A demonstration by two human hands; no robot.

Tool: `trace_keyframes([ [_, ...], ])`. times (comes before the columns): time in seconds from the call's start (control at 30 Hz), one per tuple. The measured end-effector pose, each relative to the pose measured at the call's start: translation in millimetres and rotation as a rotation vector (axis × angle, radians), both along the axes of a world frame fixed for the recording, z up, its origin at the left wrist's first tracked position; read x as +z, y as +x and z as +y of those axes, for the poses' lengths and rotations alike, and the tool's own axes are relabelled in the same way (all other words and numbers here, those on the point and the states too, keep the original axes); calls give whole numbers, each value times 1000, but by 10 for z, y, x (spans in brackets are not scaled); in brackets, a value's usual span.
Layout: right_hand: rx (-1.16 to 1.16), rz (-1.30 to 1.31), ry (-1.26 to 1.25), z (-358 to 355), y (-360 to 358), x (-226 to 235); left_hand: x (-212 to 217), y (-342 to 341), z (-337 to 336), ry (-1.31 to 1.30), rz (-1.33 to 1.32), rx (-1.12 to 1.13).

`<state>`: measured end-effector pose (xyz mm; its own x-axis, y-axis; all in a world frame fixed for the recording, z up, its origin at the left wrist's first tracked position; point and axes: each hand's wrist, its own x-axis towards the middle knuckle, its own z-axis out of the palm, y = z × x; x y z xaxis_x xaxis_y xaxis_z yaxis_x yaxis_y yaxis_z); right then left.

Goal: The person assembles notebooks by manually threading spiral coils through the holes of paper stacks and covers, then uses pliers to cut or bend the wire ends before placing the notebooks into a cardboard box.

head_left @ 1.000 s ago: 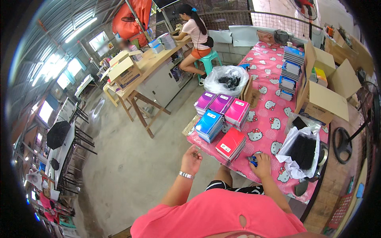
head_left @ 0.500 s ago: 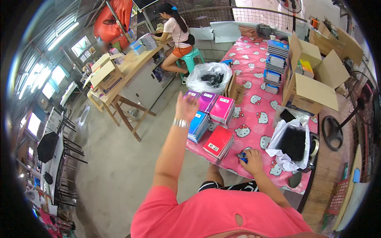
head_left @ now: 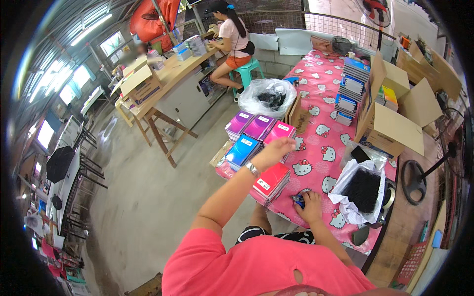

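Note:
My left hand (head_left: 279,149) hovers over the pink notebooks (head_left: 279,130) and the near edge of their stack, fingers stretched out, nothing seen in them. Below its wrist is a stack of red spiral notebooks (head_left: 272,179). Blue notebooks (head_left: 242,150) stand to the left, with two purple stacks, the left purple notebooks (head_left: 239,122) and the middle purple notebooks (head_left: 259,127), behind them. My right hand (head_left: 311,208) rests on the pink patterned tablecloth (head_left: 302,167), closed around a small blue-handled tool (head_left: 298,200) that looks like pliers; its jaws are partly hidden.
A paper-lined tray of black wire pieces (head_left: 364,190) lies right of my hands. Beyond the notebooks stands a plastic-lined container (head_left: 267,94). Open cartons (head_left: 390,129) and more stacked notebooks (head_left: 351,91) line the right side. A co-worker (head_left: 236,42) sits at a wooden table (head_left: 170,74).
My left hand has swung right and nearer, from beside the purple notebooks to above the pink ones. My right hand keeps hold of the blue-handled tool. The whole view has shifted slightly.

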<state>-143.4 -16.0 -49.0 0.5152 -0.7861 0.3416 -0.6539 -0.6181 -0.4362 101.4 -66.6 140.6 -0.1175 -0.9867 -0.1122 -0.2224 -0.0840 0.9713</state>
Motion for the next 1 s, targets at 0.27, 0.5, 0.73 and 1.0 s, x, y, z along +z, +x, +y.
trace_keyframes([
  [0.27,13,-19,16,3,-13,-6,53,-133,424,-200,-340,-171],
  [0.5,-7,-25,-8,-3,-6,8,275,-292,482,-314,-367,-239],
  [0.73,-13,-17,-79,2,19,-18,82,-459,626,-359,-217,-290],
  [1.0,22,41,-88,-167,-100,-357,-368,-969,1110,-194,19,-626],
])
